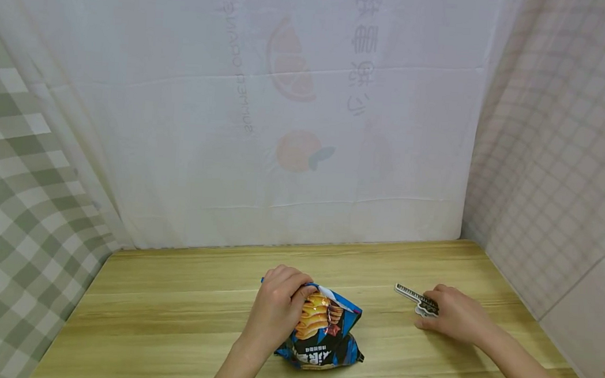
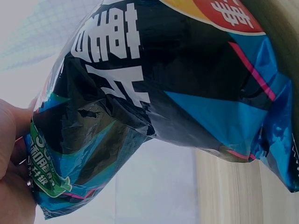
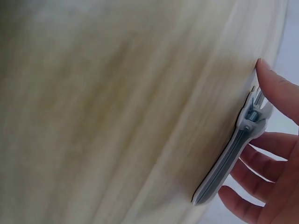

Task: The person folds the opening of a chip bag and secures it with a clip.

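White cloth (image 1: 180,147) with faint fruit prints and soft creases hangs at the back, wider than all else; green-and-white checked cloth (image 1: 0,205) falls in folds on the left, and finely gridded cloth (image 1: 553,169) on the right; below spreads a pale yellow wooden table (image 1: 170,314), streaked with long grain. Glossy black-and-blue film makes the snack bag (image 1: 319,334), puffed low down, pinched and wrinkled toward its corners; it sits on the wood, a little right of the middle. At its upper left edge the left hand (image 1: 277,303) grips the film, thumb on the front; well to the right, the right hand (image 1: 458,317) curls about the thick end of a clip (image 1: 419,300), thumb to one side and fingers to the other, though how firmly it presses cannot be told. What counts is how that clip lies: right of the bag and apart from it, long axis slanting, narrow end pointing away from the right palm toward the far left; the right hand is much the nearer; the clip is slim and straight-edged, dark with ruler-like marks above, pale at the rim; smallest is its metallic spring (image 3: 252,115).
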A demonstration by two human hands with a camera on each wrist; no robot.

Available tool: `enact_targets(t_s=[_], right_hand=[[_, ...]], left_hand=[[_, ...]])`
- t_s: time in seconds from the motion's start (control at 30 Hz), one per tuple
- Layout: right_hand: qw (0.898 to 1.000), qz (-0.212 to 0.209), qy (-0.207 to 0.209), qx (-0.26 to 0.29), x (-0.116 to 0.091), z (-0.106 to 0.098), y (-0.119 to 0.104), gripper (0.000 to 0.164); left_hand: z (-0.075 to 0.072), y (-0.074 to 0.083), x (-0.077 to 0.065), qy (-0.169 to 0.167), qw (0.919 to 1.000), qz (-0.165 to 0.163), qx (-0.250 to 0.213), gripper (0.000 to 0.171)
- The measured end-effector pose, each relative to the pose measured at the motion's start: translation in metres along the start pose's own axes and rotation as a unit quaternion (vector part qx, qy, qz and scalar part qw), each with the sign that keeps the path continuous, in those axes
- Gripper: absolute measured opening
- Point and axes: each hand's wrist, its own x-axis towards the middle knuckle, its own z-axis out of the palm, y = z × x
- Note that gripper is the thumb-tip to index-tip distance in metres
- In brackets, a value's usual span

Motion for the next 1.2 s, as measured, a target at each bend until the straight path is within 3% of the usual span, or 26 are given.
enact_targets(t_s=[0.33, 0.6, 0.87, 1.2], right_hand=[[0.998, 0.026, -0.035, 0.043, 0.01, -0.007, 0.001, 0.049], [0.997, 0.021, -0.053, 0.058, 0.008, -0.016, -0.001, 0.024], [0.997, 0.029, -0.026, 0.059, -0.002, -0.025, -0.01, 0.009], [0.998, 0.002, 0.045, 0.037, -0.013, -0.027, -0.024, 0.014]], left_hand=[[0.0, 0.0, 0.001, 0.0, 1.0, 0.0, 0.003, 0.011], [0.0, 0.001, 0.0, -0.001, 1.0, -0.006, 0.001, 0.011], [-0.001, 0.0, 0.001, -0.002, 1.0, -0.001, 0.0, 0.008], [0.0, 0.0, 0.001, -0.002, 1.0, -0.003, -0.001, 0.008]])
